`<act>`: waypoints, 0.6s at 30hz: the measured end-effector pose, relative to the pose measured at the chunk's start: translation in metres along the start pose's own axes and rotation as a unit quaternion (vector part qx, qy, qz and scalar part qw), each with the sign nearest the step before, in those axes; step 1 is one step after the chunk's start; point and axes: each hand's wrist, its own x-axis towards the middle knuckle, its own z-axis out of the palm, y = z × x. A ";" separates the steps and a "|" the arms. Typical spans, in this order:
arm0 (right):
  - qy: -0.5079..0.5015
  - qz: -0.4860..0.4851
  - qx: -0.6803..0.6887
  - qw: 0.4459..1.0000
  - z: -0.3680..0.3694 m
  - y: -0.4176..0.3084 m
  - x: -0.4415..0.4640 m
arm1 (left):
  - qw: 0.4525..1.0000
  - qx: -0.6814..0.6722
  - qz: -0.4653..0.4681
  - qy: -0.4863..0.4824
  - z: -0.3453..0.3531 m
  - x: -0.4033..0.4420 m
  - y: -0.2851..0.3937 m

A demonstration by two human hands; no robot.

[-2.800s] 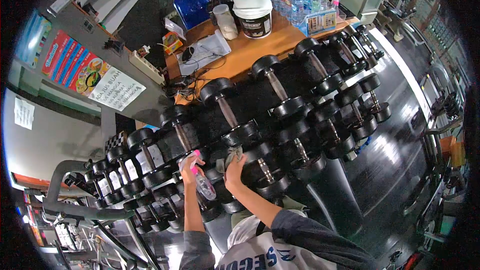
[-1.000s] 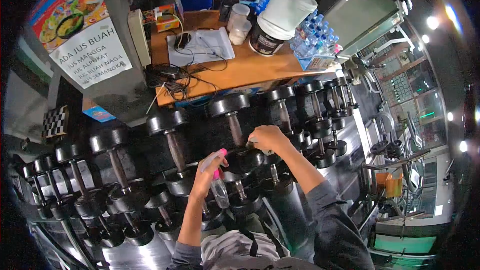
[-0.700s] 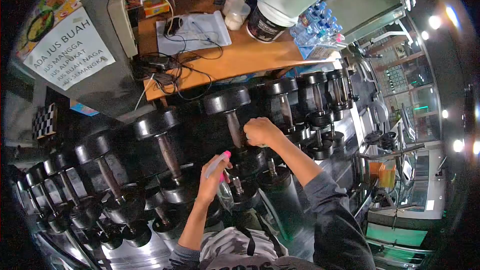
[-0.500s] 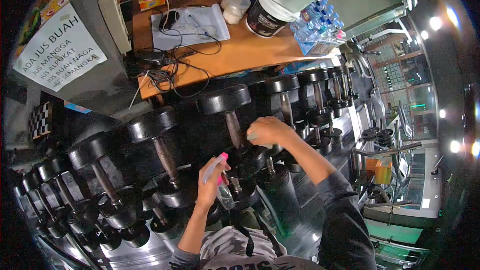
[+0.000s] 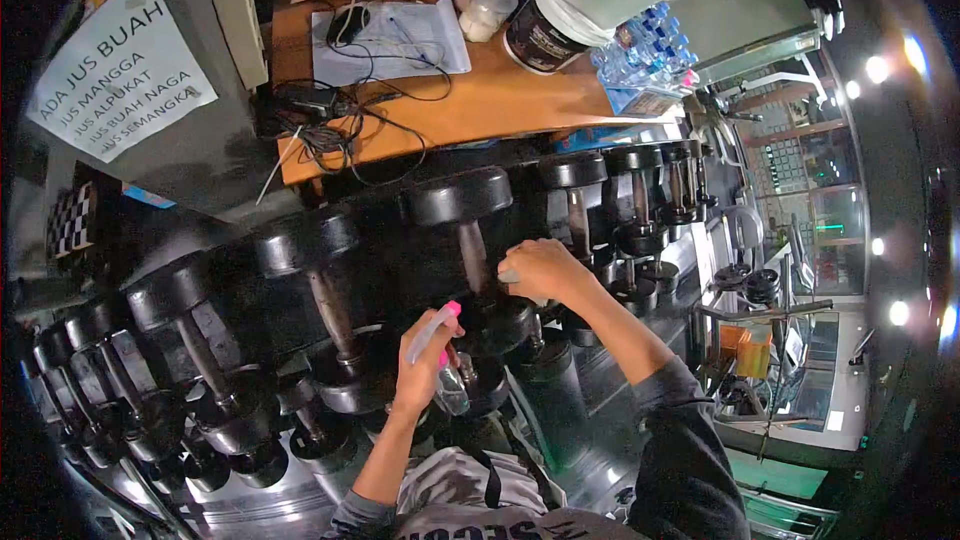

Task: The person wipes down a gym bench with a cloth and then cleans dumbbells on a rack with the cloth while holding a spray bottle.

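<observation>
My left hand [image 5: 425, 355] is wrapped around a small clear spray bottle [image 5: 452, 392] with a pink and white spray head. The bottle tilts with its body hanging below my fingers. My right hand [image 5: 545, 272] is closed over a bunched greyish cloth [image 5: 509, 277], mostly hidden by the fingers. That hand is beside the handle of a black dumbbell [image 5: 474, 255]; whether the cloth touches it I cannot tell. Another dumbbell [image 5: 332, 315] rests on the rack left of my left hand.
Several more dumbbells [image 5: 205, 355] line the rack on both sides. Behind it stands an orange-brown desk [image 5: 480, 105] with tangled cables [image 5: 340, 130], paper, a white-lidded tub [image 5: 545, 35] and a pack of water bottles [image 5: 640, 55]. Gym equipment [image 5: 760, 285] is at the right.
The view has shifted slightly. Both hands stay in nearly the same places on the rack, still holding the spray bottle and the cloth.
</observation>
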 end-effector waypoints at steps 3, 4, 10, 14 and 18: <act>-0.085 0.034 0.010 0.996 -0.019 -0.007 -0.009 | 0.999 0.018 0.030 0.001 0.001 -0.003 -0.006; -0.086 0.033 0.008 0.996 -0.030 -0.012 -0.014 | 0.998 0.033 0.054 0.006 0.002 -0.005 -0.008; -0.057 -0.041 0.051 0.996 -0.055 -0.042 -0.024 | 0.998 0.032 0.050 0.023 0.007 -0.021 -0.013; -0.019 -0.102 0.019 0.994 -0.025 -0.060 0.003 | 0.997 0.000 0.074 0.004 0.001 -0.025 -0.041; -0.006 -0.094 -0.116 0.989 -0.009 -0.090 0.033 | 0.997 -0.023 0.074 -0.006 0.000 -0.029 -0.045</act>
